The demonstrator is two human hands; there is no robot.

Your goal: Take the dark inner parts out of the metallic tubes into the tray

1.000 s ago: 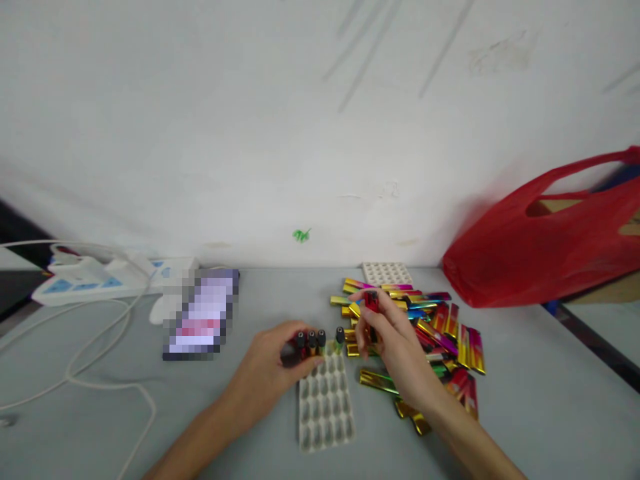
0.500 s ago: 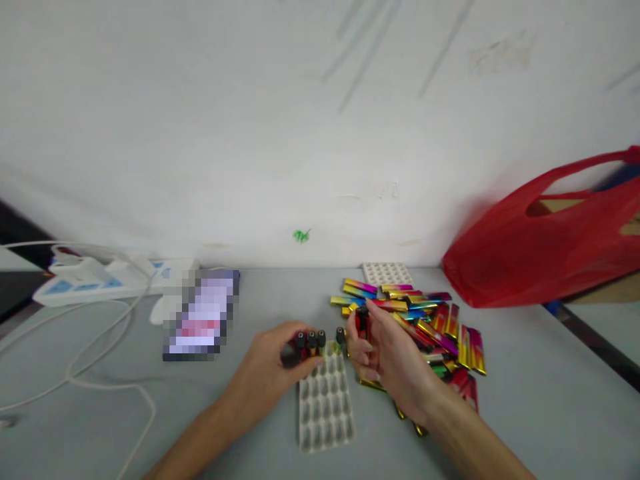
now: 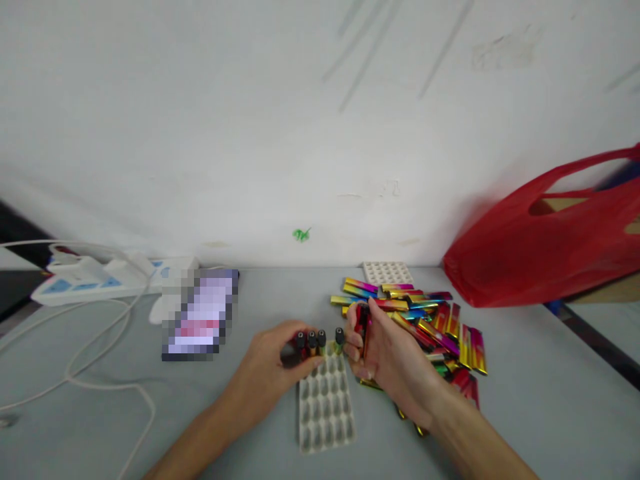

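A white tray with rows of empty pockets (image 3: 325, 407) lies on the grey table. Several shiny lighters (image 3: 317, 342) stand upright in its far row. My left hand (image 3: 273, 363) rests at the tray's far left corner, fingers closed around the left standing lighters. My right hand (image 3: 385, 357) holds a red lighter (image 3: 363, 320) upright, just right of the tray's far edge. Behind that hand lies a heap of metallic coloured lighters (image 3: 435, 320).
A second white tray (image 3: 387, 272) sits by the wall behind the heap. A red plastic bag (image 3: 545, 253) is at the right. A phone (image 3: 200, 313), a white power strip (image 3: 95, 280) and loose white cable (image 3: 90, 360) occupy the left.
My right hand has carried the red lighter from above the heap leftward and down toward the tray's far row. My left hand has stayed put.
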